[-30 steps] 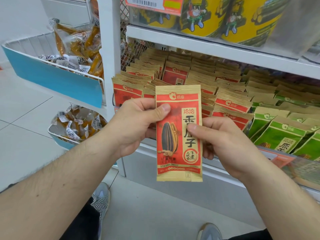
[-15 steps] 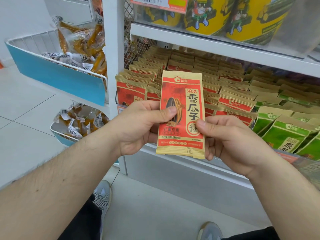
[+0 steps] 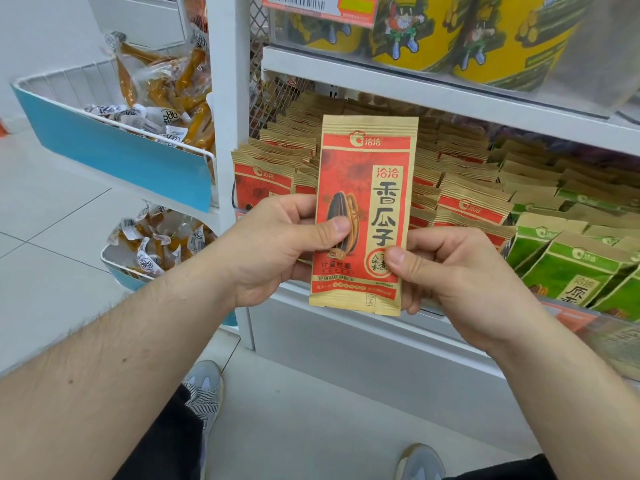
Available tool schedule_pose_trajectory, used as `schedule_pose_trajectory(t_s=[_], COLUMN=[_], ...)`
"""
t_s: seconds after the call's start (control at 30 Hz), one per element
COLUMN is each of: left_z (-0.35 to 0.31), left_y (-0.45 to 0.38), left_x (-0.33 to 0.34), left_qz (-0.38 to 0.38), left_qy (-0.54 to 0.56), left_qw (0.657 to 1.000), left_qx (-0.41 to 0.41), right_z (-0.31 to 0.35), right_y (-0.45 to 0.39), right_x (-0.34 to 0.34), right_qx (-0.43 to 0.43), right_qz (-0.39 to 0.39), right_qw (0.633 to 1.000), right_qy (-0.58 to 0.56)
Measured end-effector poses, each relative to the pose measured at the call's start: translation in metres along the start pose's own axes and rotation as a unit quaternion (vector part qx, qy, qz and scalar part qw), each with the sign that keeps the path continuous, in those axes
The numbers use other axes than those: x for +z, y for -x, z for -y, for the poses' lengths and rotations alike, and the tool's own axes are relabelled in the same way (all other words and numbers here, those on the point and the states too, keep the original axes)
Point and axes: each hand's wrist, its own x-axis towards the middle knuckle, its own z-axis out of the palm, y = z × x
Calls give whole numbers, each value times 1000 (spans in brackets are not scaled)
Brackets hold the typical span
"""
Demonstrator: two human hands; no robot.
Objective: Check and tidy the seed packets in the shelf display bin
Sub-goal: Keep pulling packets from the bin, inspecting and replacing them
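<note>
While the wire baskets (image 3: 114, 147) of orange snack pouches hang at the far left and play no part here, the action sits just right of the white shelf post (image 3: 228, 98). Compared with a second ago, the red seed packet (image 3: 363, 216) has risen: it was held low, its foot down in front of the shelf's lower panel, and it now stands upright and higher, its top edge overlapping the rows in the display bin (image 3: 485, 202). I read that as the check of this packet's front ending and its return to the red rows (image 3: 270, 168) beginning, though nothing is slotted in yet.

The left hand (image 3: 277, 247) grips the packet's left edge, thumb pressed flat across the printed seed and fingers curled behind; its forearm runs up from the lower left. The right hand (image 3: 460, 271) pinches the lower right edge, thumb on the front near the round seal, the other fingers folded behind the packet, wrist angled in from the lower right. The packet is clear of the bin, held in front of it.

Farther right, green packets (image 3: 571, 265) fill the next section, and yellow tubs (image 3: 485, 36) stand on the shelf above.
</note>
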Motion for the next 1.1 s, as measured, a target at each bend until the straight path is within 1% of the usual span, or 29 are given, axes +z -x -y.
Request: schedule_pose_trajectory(t_s=[0.03, 0.07, 0.1, 0.13, 0.17, 0.2, 0.23, 0.27, 0.3, 0.33, 0.37, 0.4, 0.47, 0.5, 0.57, 0.6, 0.63, 0.67, 0.77, 0.83, 1.0, 1.1], left_z=[-1, -1, -3, -6, -8, -11, -11, -9, -6, -2, 2, 5, 7, 8, 11, 12, 13, 13, 7, 4, 7, 8], left_y=[1, 1, 3, 6, 10, 15, 17, 18, 17, 14, 10, 7, 4, 4, 5, 5, 5, 3, -2, -4, -4, -2], left_x=[0, 0, 1, 4, 8, 14, 19, 22, 23, 21, 17, 12, 3, 1, -1, 0, 3, 4, 5, 2, 1, -1], left_qz=[-29, -69, -105, -119, -100, -55, -13, 14, 22, 18, 14, 26, 107, 151, 211, 222, 218, 199, 79, 33, 36, 72], left_qy=[-61, -146, -212, -240, -227, -181, -125, -74, -46, -32, -20, -3, 24, 20, -5, -13, -19, -20, 18, 34, 46, 35], left_qw=[998, 987, 971, 961, 965, 977, 989, 995, 997, 999, 1000, 999, 991, 984, 972, 969, 970, 975, 995, 998, 998, 996], left_qx=[5, 23, 47, 71, 89, 94, 81, 67, 52, 37, 12, -17, -75, -92, -105, -105, -103, -95, -58, -34, -18, -38], right_z=[-1, -2, -4, -7, -10, -11, -12, -14, -16, -16, -16, -15, -10, -4, 3, 6, 7, 6, 2, 2, 2, 1], right_y=[1, 2, 2, 3, 4, 4, 6, 7, 8, 8, 7, 4, -1, -3, -6, -5, -4, -3, -1, -1, -1, -3], right_x=[2, 5, 9, 13, 18, 24, 30, 37, 41, 43, 43, 40, 31, 26, 18, 17, 17, 17, 14, 13, 13, 12], right_qx=[-12, -38, -80, -137, -195, -240, -266, -279, -280, -270, -245, -208, -119, -84, -35, -23, -21, -25, -36, -20, -1, 11], right_qz=[-33, -82, -138, -192, -229, -241, -233, -213, -184, -157, -147, -161, -212, -217, -163, -132, -115, -115, -138, -139, -141, -160], right_qw=[999, 995, 981, 951, 910, 873, 848, 838, 841, 858, 884, 911, 950, 964, 986, 991, 992, 993, 990, 990, 989, 985], right_qy=[15, 50, 114, 200, 285, 350, 395, 419, 426, 409, 371, 318, 197, 131, 11, -26, -37, -30, 5, -6, -31, -64])
